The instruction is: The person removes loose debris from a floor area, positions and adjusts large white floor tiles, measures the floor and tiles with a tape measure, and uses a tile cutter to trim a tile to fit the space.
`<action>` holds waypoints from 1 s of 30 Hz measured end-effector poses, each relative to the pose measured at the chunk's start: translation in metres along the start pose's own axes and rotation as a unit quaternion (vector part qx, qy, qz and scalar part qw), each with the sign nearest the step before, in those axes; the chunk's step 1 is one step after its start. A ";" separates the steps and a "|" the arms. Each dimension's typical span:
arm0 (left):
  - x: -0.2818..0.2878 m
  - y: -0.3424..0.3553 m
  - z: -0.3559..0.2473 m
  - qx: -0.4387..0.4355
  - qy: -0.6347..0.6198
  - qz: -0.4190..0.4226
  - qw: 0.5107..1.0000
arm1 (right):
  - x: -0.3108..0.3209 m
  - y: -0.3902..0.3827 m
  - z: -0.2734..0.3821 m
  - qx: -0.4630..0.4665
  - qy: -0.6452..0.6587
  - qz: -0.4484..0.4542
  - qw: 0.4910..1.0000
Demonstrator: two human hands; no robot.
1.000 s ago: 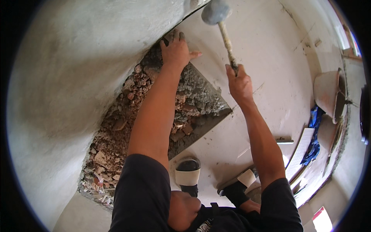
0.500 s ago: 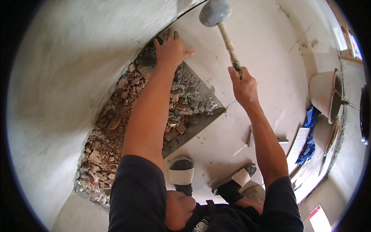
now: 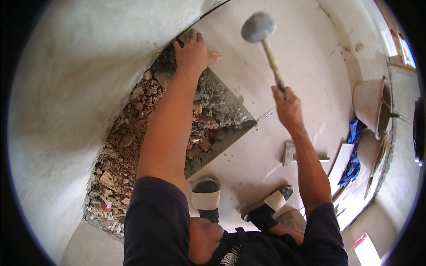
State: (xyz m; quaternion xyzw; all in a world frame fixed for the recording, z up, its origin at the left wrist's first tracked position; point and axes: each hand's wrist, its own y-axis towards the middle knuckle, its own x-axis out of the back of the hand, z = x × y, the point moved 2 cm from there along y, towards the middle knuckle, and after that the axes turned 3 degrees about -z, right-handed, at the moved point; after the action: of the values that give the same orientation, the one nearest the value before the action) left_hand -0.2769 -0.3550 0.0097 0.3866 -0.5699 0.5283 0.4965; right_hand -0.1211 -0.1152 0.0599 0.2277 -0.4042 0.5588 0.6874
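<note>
- The pale tiles [image 3: 242, 57] reach up to the wall [image 3: 75, 97], leaving between them a bed of rubble [image 3: 122, 166].
- Grey mortar [image 3: 224, 106] lies at the tile side of this bed, perhaps because loose pieces alone give poor support.
- The tub [image 3: 367, 104] stands at the far right, apart from both arms, so probably it does not disturb them.
- The mallet [image 3: 269, 54] appears raised over the tiles, its head pointing away from the person.
- The left hand [image 3: 191, 54] is spread, palm down, at the tile edge near the wall; it grips nothing and seems to steady or feel this edge.
- The right hand [image 3: 289, 108] is closed around the handle's lower end, which probably allows a freer swing.
</note>
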 end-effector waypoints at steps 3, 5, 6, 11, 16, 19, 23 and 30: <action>-0.003 -0.001 0.000 -0.004 0.000 -0.012 1.000 | 0.002 0.016 -0.001 -0.013 0.106 -0.047 0.993; -0.002 -0.001 0.001 -0.003 -0.014 -0.017 1.000 | 0.002 0.030 0.001 -0.027 0.060 -0.033 0.997; -0.002 -0.001 0.002 -0.002 -0.014 0.005 1.000 | 0.003 0.038 0.002 -0.046 0.022 0.005 0.999; 0.012 0.005 -0.015 -0.035 0.000 0.026 0.999 | 0.035 0.077 0.005 -0.024 0.028 -0.046 0.998; 0.024 0.033 -0.072 -0.090 -0.057 0.005 0.994 | 0.035 0.117 0.001 -0.038 0.047 -0.110 0.992; 0.028 0.048 -0.088 -0.096 -0.051 0.014 0.994 | 0.020 0.139 -0.009 -0.058 -0.113 -0.036 0.991; 0.034 0.061 -0.097 -0.117 -0.040 0.011 0.992 | 0.022 0.160 -0.026 -0.061 0.037 -0.128 0.989; 0.042 0.076 -0.116 -0.122 0.000 0.007 0.993 | 0.037 0.193 -0.033 -0.125 0.014 -0.016 0.992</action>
State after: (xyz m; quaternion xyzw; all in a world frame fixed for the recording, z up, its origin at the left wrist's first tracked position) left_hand -0.3405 -0.2266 0.0285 0.3193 -0.6332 0.4585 0.5357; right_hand -0.2926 -0.0156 0.0443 0.1383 -0.4572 0.4961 0.7251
